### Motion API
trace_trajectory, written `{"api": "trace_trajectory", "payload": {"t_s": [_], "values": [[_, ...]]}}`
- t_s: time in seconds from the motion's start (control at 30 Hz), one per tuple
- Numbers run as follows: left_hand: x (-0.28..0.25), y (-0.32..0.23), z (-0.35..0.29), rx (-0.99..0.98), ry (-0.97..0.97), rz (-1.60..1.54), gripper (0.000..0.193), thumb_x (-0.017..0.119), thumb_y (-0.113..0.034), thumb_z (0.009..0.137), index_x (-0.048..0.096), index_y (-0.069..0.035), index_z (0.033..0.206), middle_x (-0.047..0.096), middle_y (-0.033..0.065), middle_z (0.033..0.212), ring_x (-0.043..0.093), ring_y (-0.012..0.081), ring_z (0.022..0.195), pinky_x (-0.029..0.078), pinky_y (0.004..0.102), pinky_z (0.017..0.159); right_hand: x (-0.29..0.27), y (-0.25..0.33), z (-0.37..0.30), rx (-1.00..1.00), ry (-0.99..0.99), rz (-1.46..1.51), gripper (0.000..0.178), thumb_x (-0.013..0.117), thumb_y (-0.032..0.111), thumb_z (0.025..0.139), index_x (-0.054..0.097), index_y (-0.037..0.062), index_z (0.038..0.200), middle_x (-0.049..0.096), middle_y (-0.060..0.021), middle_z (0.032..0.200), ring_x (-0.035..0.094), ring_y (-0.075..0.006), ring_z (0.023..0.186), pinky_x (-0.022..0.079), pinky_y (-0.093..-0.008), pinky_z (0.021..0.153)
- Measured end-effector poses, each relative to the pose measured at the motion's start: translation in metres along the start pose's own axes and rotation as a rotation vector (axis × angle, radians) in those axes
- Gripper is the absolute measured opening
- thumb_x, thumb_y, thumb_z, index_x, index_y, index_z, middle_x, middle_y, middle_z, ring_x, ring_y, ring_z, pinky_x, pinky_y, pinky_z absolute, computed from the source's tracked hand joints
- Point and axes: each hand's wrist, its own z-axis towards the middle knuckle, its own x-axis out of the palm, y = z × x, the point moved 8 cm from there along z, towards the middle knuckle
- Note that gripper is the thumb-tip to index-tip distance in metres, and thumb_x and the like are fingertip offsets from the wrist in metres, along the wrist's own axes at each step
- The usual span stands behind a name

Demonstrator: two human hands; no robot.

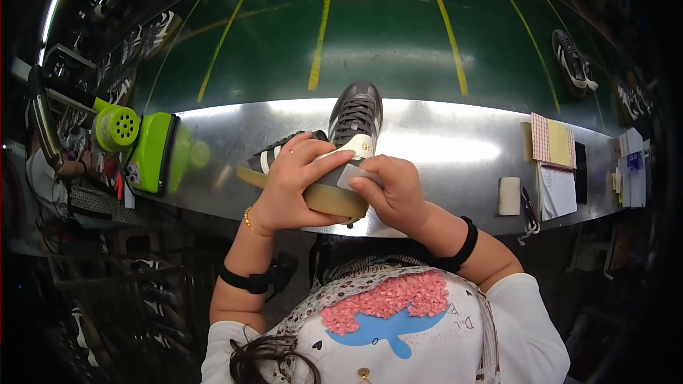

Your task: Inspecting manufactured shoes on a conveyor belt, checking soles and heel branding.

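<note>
My left hand [297, 178] is wrapped round a dark sneaker [262, 153] with white stripes and a thick gum sole, turned on its side with the toe to the left. My right hand [393, 195] pinches a small pale grey piece [348, 176], flat like a cloth or sheet, against that sneaker's heel. Just beyond, a second grey sneaker [357, 115] with black laces stands on the metal bench, toe pointing away. A white tab with gold lettering shows at its near end. My fingers hide much of the held sneaker's side.
A green conveyor belt [384, 35] with yellow lines runs beyond the metal bench [455, 171]. A pair of sneakers [571, 64] lies at its right. On the bench are a lime-green device [151, 153], a whitish block [509, 195], a pen [528, 206] and notepads [558, 188].
</note>
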Motion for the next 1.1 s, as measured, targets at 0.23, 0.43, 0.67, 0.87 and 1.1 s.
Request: {"api": "trace_trajectory", "payload": {"t_s": [0.23,0.43,0.67,0.87,1.1], "values": [[0.001,0.001,0.000,-0.009,0.012,-0.001,0.073,0.081,-0.036,0.049,0.060,-0.012,0.114,0.058,0.0096,0.101,0.057,0.0265,0.095,0.036,0.0471,0.096,-0.001,-0.013,-0.006,0.118,-0.067,0.123,0.017,0.064,0.019,0.082,0.056,0.0046,0.086,0.058,-0.0141,0.067,0.060,-0.0292,0.061,0.046,-0.0347,0.055],[0.001,0.001,0.000,-0.001,0.002,0.003,0.073,0.081,-0.036,0.049,0.060,-0.012,0.114,0.058,0.0100,0.100,0.057,0.0267,0.094,0.036,0.0474,0.096,-0.010,-0.001,-0.008,0.003,-0.113,0.086,0.016,0.064,0.018,0.081,0.057,0.0040,0.083,0.058,-0.0132,0.066,0.059,-0.0303,0.061,0.046,-0.0355,0.056],[0.004,0.002,0.000,-0.010,0.019,0.002,0.074,0.081,-0.037,0.049,0.060,-0.012,0.115,0.059,0.0101,0.100,0.057,0.0266,0.095,0.036,0.0475,0.096,-0.005,0.001,-0.001,-0.025,-0.103,-0.004,0.019,0.064,0.022,0.081,0.057,0.0041,0.081,0.059,-0.0129,0.067,0.060,-0.0292,0.060,0.046,-0.0347,0.054],[0.005,0.005,0.000,-0.010,0.024,0.001,0.073,0.081,-0.037,0.049,0.060,-0.012,0.115,0.058,0.0097,0.101,0.057,0.0267,0.095,0.036,0.0470,0.096,-0.016,0.003,0.001,0.003,-0.130,0.080,0.020,0.064,0.023,0.082,0.057,0.0041,0.078,0.059,-0.0108,0.067,0.060,-0.0278,0.058,0.046,-0.0347,0.053],[0.005,0.004,0.000,-0.009,0.038,0.001,0.073,0.081,-0.037,0.050,0.059,-0.012,0.115,0.058,0.0095,0.102,0.057,0.0265,0.096,0.035,0.0469,0.097,-0.015,0.005,0.001,-0.041,-0.115,0.058,0.022,0.064,0.026,0.082,0.058,0.0048,0.078,0.058,-0.0120,0.065,0.059,-0.0278,0.057,0.045,-0.0346,0.053]]}}
